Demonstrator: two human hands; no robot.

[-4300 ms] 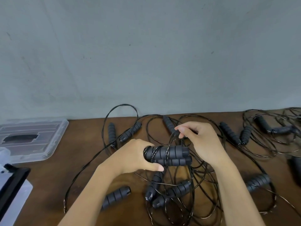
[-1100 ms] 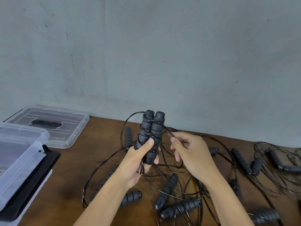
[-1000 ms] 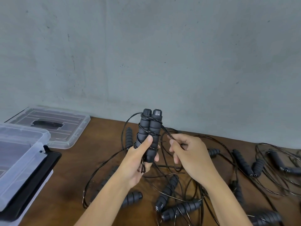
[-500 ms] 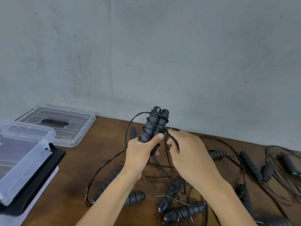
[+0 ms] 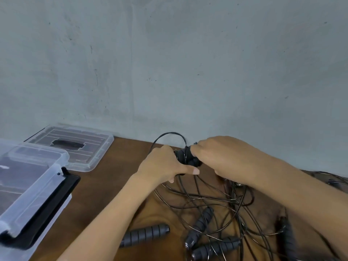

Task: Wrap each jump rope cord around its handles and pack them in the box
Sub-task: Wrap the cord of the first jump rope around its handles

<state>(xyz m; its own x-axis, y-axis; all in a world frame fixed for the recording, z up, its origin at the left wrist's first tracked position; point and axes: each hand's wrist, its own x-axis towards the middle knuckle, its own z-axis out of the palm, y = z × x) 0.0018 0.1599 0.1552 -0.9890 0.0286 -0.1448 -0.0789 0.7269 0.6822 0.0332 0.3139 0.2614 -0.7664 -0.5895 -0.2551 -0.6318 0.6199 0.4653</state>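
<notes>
— What is seen, largest first?

— A brown wooden table (image 5: pixel 105 187) set against a grey wall. At the left edge a clear plastic storage box (image 5: pixel 28 187) with a black latch is cut off by the frame; behind it a clear ribbed plastic lid (image 5: pixel 75 147) lies flat.

— And the ropes?

— A tangle of thin, glossy black cords (image 5: pixel 216 202) is spread over the table. Four loose black ridged foam handles are counted: one (image 5: pixel 145 235) lying apart, two (image 5: pixel 200 227) (image 5: pixel 216 248) under the cords, one (image 5: pixel 288 236) half hidden by the right forearm. More cords are cut off at the right edge.

— The hands?

— A bundled pair of black foam handles (image 5: pixel 185 157) is held above the table between both hands. The left hand (image 5: pixel 165 166) is curled round it, thumb along the underside. The right hand (image 5: pixel 218 157) is closed over its other end, seemingly pinching a cord loop (image 5: pixel 169 136) that arches above; the fingertips are hidden, so the pinch is not certain.
</notes>
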